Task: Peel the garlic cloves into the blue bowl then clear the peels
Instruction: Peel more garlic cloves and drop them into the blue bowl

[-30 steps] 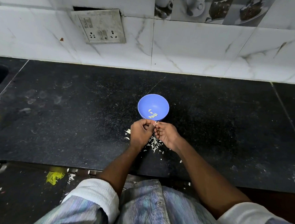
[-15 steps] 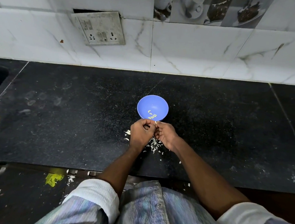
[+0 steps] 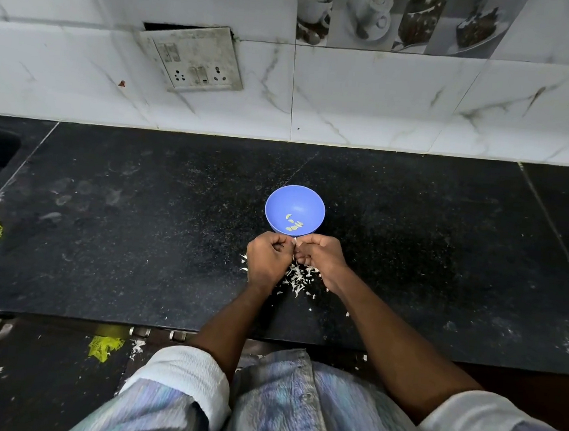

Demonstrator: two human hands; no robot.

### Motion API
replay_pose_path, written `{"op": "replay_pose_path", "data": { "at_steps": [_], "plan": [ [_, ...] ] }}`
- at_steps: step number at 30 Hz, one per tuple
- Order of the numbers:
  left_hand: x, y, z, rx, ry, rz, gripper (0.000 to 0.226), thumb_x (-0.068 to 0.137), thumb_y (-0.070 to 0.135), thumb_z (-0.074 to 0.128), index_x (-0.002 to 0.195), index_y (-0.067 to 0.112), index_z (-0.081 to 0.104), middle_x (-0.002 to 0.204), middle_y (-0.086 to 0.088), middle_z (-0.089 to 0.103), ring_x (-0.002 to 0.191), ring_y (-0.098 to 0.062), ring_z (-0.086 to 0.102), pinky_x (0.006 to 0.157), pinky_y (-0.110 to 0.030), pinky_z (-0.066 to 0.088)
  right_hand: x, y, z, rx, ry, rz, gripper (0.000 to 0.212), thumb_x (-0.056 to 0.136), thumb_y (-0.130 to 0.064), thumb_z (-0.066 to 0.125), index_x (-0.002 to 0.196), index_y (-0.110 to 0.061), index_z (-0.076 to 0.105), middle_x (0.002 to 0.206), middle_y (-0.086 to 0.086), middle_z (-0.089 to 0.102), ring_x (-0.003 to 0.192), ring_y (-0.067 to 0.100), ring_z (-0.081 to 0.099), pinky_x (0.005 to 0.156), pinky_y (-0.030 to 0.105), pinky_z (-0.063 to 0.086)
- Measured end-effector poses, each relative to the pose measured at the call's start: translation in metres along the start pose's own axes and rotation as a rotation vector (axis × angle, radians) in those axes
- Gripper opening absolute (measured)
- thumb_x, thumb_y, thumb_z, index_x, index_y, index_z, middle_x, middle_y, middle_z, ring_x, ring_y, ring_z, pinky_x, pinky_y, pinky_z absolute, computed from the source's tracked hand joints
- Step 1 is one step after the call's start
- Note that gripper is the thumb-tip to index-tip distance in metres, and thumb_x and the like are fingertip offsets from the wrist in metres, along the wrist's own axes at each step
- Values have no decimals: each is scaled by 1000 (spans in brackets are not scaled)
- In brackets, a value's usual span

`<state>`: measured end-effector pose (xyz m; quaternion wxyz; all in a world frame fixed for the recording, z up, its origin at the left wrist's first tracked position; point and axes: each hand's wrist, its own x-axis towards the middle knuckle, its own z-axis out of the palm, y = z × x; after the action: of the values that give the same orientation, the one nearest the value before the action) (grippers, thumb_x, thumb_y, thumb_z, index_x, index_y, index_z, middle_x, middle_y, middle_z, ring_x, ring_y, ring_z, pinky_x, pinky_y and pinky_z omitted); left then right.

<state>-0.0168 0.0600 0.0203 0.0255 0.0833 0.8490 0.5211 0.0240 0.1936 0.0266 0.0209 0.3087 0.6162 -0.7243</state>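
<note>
Left hand (image 3: 267, 258) and right hand (image 3: 320, 258) meet knuckle to knuckle just in front of the blue bowl (image 3: 295, 202), fingers curled, together pinching a small pale garlic clove (image 3: 294, 241) between their fingertips. The bowl stands mid-bench and holds several peeled cloves (image 3: 293, 223). White peels (image 3: 300, 278) lie scattered on the black bench (image 3: 138, 219) beneath both hands, toward the front edge.
</note>
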Motion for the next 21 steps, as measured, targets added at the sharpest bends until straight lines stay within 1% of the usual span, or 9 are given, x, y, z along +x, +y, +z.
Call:
{"op": "replay_pose_path", "data": {
  "at_steps": [3,6,8,11,15,18,20,21],
  "plan": [
    [-2,-2,1,11,-1,3,16,84,15,75,68,13,75,61,5,69,59,-16,66,59,-36,56,0,0,-1,-23,9,-25,17,95,-1,67,107,11,70,79,14,69,63,15,62,66,25,56],
    [-4,-1,2,5,-12,9,17,83,18,77,66,13,73,58,4,67,58,-18,63,58,-35,53,-1,0,0,-36,28,-28,18,98,-4,66,106,11,70,81,14,69,62,14,61,62,22,56],
    [-5,2,2,-2,-8,3,14,81,19,78,68,15,75,60,7,68,59,-16,65,59,-32,54,-1,0,1,-31,41,-22,17,97,-3,66,106,12,69,81,14,69,62,15,61,61,22,55],
    [-6,4,1,-8,-6,-13,10,79,22,80,70,19,76,62,10,70,59,-8,67,60,-27,56,-2,0,1,-40,39,-19,16,95,-1,67,104,12,70,83,15,70,65,17,62,63,24,56],
    [-8,3,0,-7,-9,-30,8,78,21,79,72,20,74,64,10,70,60,-5,66,61,-27,56,-5,0,1,-40,9,-31,14,95,0,66,102,10,72,87,17,72,72,19,65,68,27,57],
    [-9,2,-1,-11,-36,-21,8,83,22,77,77,20,72,69,10,70,63,-4,66,62,-27,56,-7,-1,1,36,-37,-22,18,97,-5,65,106,7,74,91,17,74,74,18,67,71,28,58],
    [-9,0,-2,-13,-71,3,7,86,24,74,80,23,71,73,9,71,66,-5,67,64,-28,57,-9,-2,1,70,-54,-14,20,97,-12,68,106,5,74,88,14,75,71,14,67,70,27,57],
    [-10,-1,-1,-14,-85,20,6,88,25,72,83,23,70,76,9,71,68,-6,67,65,-28,56,-11,-2,1,69,-52,-9,18,98,-12,67,103,3,74,84,12,75,68,13,65,68,26,56]
  ]
}}
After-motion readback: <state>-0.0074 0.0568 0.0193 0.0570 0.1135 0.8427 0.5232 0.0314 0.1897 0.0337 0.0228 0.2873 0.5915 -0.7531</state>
